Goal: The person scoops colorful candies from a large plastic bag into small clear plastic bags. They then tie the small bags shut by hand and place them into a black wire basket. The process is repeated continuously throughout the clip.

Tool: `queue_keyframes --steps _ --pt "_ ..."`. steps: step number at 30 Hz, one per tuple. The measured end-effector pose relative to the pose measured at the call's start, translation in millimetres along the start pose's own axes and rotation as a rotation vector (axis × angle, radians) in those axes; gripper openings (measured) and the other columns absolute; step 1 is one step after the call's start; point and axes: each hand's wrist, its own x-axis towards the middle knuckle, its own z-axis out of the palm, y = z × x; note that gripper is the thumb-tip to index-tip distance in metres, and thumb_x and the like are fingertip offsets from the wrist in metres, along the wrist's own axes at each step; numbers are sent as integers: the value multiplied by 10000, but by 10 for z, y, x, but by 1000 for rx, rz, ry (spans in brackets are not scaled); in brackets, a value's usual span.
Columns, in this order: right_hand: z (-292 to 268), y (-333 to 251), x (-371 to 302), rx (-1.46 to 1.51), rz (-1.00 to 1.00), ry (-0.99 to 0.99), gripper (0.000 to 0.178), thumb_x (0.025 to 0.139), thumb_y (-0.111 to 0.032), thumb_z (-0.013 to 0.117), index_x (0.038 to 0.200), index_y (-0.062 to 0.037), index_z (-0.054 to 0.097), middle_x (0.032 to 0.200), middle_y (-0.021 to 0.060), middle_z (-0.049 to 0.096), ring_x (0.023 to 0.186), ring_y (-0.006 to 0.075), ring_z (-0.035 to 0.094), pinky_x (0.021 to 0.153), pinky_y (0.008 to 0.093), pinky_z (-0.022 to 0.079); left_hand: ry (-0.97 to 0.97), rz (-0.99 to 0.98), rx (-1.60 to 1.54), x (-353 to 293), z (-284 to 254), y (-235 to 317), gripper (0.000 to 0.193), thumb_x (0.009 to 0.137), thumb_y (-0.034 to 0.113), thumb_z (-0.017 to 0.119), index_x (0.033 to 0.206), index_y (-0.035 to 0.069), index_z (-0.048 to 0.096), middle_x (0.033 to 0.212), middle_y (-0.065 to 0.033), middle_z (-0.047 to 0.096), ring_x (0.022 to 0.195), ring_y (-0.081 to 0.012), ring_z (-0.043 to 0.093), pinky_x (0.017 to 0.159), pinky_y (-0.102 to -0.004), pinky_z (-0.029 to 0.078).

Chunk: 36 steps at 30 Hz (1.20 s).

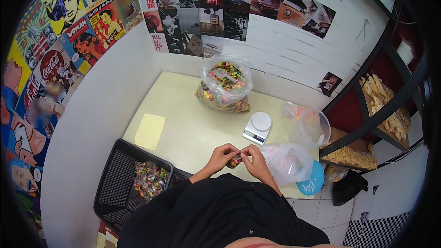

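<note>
- Clock centred on the hands, twelve toward the poster wall.
- Small clear packet (234, 162) of coloured sweets: at the centre, just over the near edge of the pale table (197, 131).
- Left hand (222, 156): fingertips pinched on the packet's top. Right hand (255, 160): fingertips closed there too, meeting the left. What lies between them is too small to tell.
- Step in hand, as I judge it: securing the mouth. Best done with sweets settled low, air pressed out, film gathered flat, one hand anchoring while the other works along. Too hard a pull could split thin film.
- Keeping the packet over the table would catch spills.
- Count, packets in hand: one.
- Large open sack (224, 98) of sweets: one, twelve o'clock, a pale scoop-like piece (225, 76) on top.
- White scale (257, 128): one, one o'clock, pan bare.
- Clear tub (320, 128): one, two o'clock.
- Puffed clear bag (287, 163): one, three o'clock, just beside the right hand.
- Blue lid (312, 181): one, toward four, small pale bits on it.
- Yellow sheet (150, 132): one, toward ten.
- Black basket (112, 179): one, between eight and nine; its heaped packets (149, 179) overlap, beyond counting.
</note>
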Motion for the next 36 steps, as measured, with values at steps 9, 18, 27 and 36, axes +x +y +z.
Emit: queue_keyframes --steps 9,18,27,36 --pt "10 73 25 -40 -8 38 104 880 -87 587 889 6 542 814 128 528 788 282 535 710 372 431 37 16 -9 76 -7 -92 71 941 55 583 981 -2 596 823 -35 638 696 -61 582 644 -215 490" --pt "-108 77 81 -19 27 110 124 867 -94 607 909 10 552 848 135 549 823 292 555 738 377 446 -47 59 58 270 118 123 69 941 39 571 967 -19 597 818 -44 639 670 -75 598 630 -226 502" --pt "-157 209 15 -25 21 191 113 872 -71 630 879 26 572 827 125 568 740 241 563 689 336 462 -14 59 62 337 170 10 60 932 55 595 930 -5 601 828 -31 640 726 -67 590 655 -230 492" --pt "-144 208 30 -19 45 124 107 859 -71 616 872 8 546 828 134 555 803 292 563 721 378 447 -3 27 107 308 168 3 75 938 63 588 966 -5 604 848 -24 639 756 -67 585 699 -232 495"
